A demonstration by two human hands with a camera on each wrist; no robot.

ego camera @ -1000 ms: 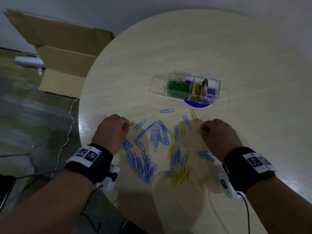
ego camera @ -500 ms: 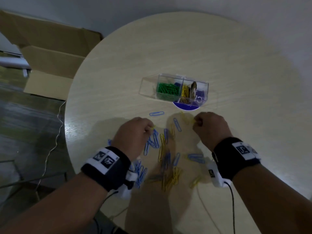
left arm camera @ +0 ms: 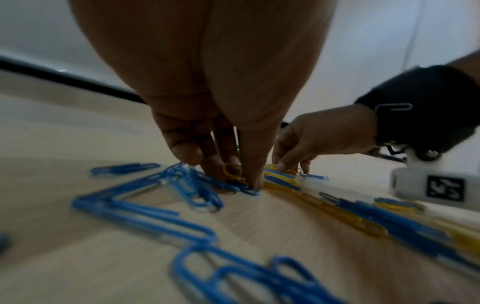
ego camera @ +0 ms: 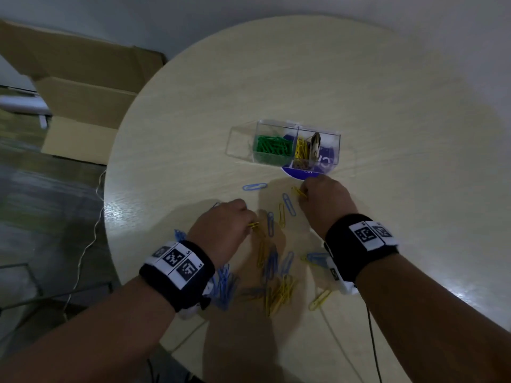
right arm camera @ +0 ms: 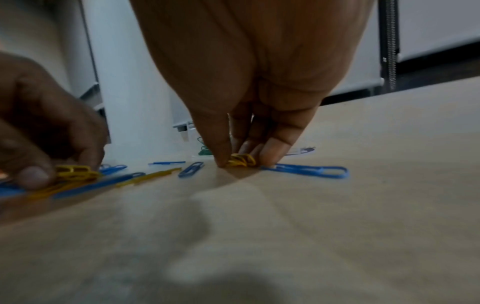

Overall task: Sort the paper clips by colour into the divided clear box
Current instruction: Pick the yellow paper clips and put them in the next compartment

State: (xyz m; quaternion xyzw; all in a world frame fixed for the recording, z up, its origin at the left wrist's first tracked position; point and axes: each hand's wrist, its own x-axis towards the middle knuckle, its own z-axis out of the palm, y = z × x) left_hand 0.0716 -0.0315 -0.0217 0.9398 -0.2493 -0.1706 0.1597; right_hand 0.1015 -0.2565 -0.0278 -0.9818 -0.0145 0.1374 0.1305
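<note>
Blue and yellow paper clips (ego camera: 276, 261) lie scattered on the round table near its front edge. My left hand (ego camera: 221, 230) pinches yellow clips (ego camera: 255, 226) (left arm camera: 231, 170) at the table top among blue ones (left arm camera: 187, 185). My right hand (ego camera: 323, 200) pinches a small bunch of yellow clips (ego camera: 298, 192) (right arm camera: 241, 160) against the table, beside a blue clip (right arm camera: 306, 170). The divided clear box (ego camera: 297, 128) stands just beyond the right hand, with green clips (ego camera: 272, 146) in one compartment and yellow clips (ego camera: 301, 149) in the one to its right.
A blue round label (ego camera: 301, 172) lies under the box. One blue clip (ego camera: 254, 186) lies apart, left of the right hand. A cardboard box (ego camera: 83, 87) stands on the floor beyond the table's left edge. Cables (ego camera: 370, 341) run from both wrist cameras.
My left hand has moved right, into the middle of the pile, and holds yellow clips there. My right hand has shifted forward, closer to the box, still gathering yellow clips.
</note>
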